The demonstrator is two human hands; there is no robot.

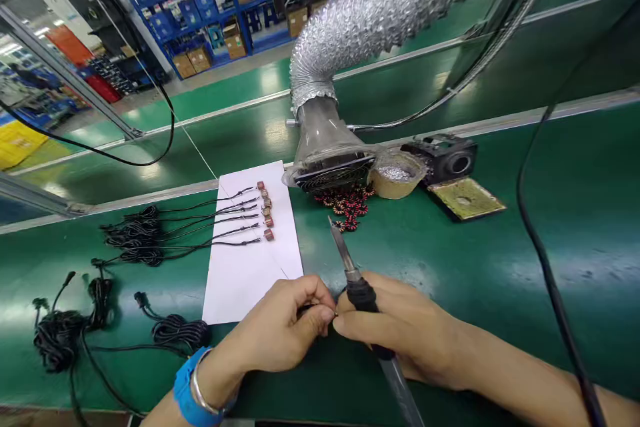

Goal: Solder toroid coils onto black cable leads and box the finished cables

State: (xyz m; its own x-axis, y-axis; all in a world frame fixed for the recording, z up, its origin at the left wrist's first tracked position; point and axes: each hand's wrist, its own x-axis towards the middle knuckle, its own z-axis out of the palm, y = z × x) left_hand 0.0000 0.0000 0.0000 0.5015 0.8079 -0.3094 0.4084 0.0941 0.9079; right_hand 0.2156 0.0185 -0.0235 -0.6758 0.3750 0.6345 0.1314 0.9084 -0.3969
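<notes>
My left hand (285, 327), with a blue wristband, is closed in a pinch on a dark cable, mostly hidden by the fingers. My right hand (405, 333) is wrapped round a soldering iron (363, 297), its tip pointing up and away. The right thumb and fingertip meet the left fingertips, and what lies between them is too small to make out. Beyond the left hand, a white sheet (240, 280) carries several small copper-coloured coils (269, 221) beside the ends of black cables (143, 237). Several red-and-black ring coils (350, 207) lie past the iron's tip.
A fume hood (327, 140) on a silver duct (370, 23) hangs over the ring coils. To its right are a tape roll (393, 180), a black soldering stand (447, 157) and a yellow sponge (466, 198). More coiled cables (177, 332) lie left. A black cord (537, 233) hangs at right.
</notes>
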